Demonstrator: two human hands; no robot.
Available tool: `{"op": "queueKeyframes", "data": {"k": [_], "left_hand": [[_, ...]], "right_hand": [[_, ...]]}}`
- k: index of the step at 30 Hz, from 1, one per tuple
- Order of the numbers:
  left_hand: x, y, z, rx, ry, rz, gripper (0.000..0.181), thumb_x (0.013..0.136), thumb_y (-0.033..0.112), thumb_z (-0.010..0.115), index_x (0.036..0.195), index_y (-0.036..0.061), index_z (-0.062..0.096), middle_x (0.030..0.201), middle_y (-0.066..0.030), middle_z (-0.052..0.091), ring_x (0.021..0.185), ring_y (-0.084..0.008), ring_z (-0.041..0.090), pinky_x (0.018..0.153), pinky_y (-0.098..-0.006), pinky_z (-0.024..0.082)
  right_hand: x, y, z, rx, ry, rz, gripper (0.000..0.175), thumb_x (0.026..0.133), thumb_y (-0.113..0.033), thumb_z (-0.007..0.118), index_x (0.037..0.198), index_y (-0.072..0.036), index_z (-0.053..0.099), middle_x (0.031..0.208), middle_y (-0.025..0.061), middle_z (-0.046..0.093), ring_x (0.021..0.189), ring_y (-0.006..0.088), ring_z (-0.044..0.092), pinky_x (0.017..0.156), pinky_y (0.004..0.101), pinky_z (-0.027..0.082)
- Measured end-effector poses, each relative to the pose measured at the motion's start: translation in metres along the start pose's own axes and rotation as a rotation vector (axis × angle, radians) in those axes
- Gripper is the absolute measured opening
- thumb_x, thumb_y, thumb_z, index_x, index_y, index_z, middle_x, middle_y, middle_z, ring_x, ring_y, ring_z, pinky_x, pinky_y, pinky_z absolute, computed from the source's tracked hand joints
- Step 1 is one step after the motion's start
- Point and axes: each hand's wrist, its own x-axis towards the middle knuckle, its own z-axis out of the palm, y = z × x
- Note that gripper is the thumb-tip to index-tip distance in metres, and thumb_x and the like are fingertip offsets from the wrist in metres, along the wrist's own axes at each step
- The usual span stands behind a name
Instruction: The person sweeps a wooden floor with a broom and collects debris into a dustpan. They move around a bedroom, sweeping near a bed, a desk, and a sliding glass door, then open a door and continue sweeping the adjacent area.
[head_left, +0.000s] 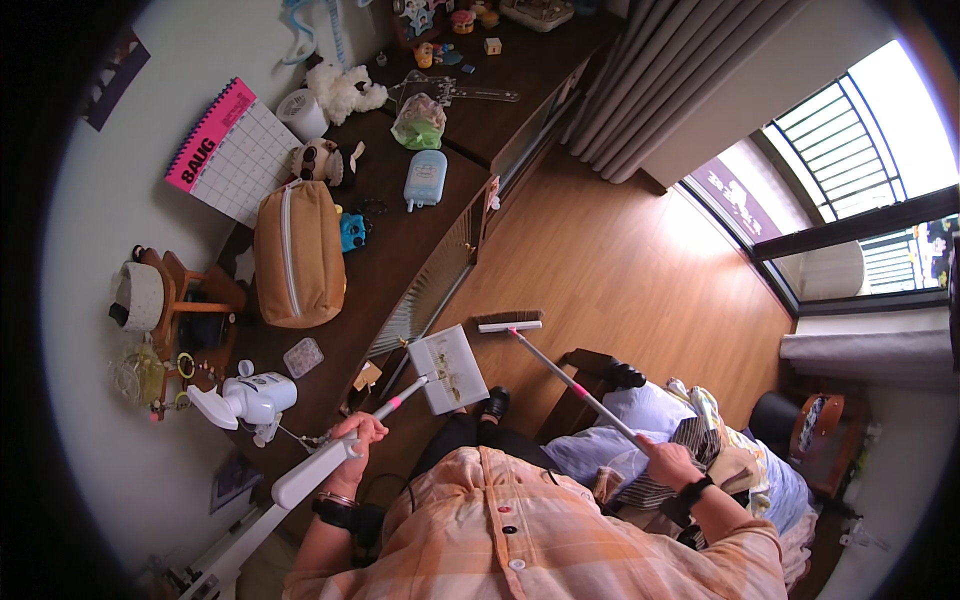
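My left hand (357, 448) is wrapped around the long white and grey handle of a dustpan (466, 361). The white pan hangs or rests beside the cabinet front, and whether it touches the floor I cannot tell. Bits of dark and yellowish debris lie in it, near its row of comb teeth. In my right hand (669, 463) is the grey and pink pole of a broom (512, 326). Its white head, with brown bristles, is just right of the pan, over the wooden floor (637, 255). My shoe (496, 403) shows below the pan.
Along the left runs a dark wooden cabinet (405, 247) with a brown zip pouch (300, 255), a spray bottle (259, 397) and a calendar (232, 154) on top. To my right is a heap of clothes and bedding (652, 420). Grey curtains (660, 82) hang near the glass door.
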Motion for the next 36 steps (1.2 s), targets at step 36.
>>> {"op": "queueKeyframes", "data": {"k": [36], "left_hand": [[-0.082,-0.045,-0.078,-0.031,-0.011,0.005,0.026,0.093,0.016,0.049,0.076,0.0000,0.060,0.076,-0.0065,0.063,0.072,-0.0123,0.062,0.068,-0.0243,0.051]], "right_hand": [[0.035,-0.135,0.106,-0.144,0.001,-0.082,0.059,0.087,-0.010,0.044,0.141,-0.002,0.022,0.080,0.0173,0.065,0.072,0.0309,0.065,0.061,0.0408,0.051]]}}
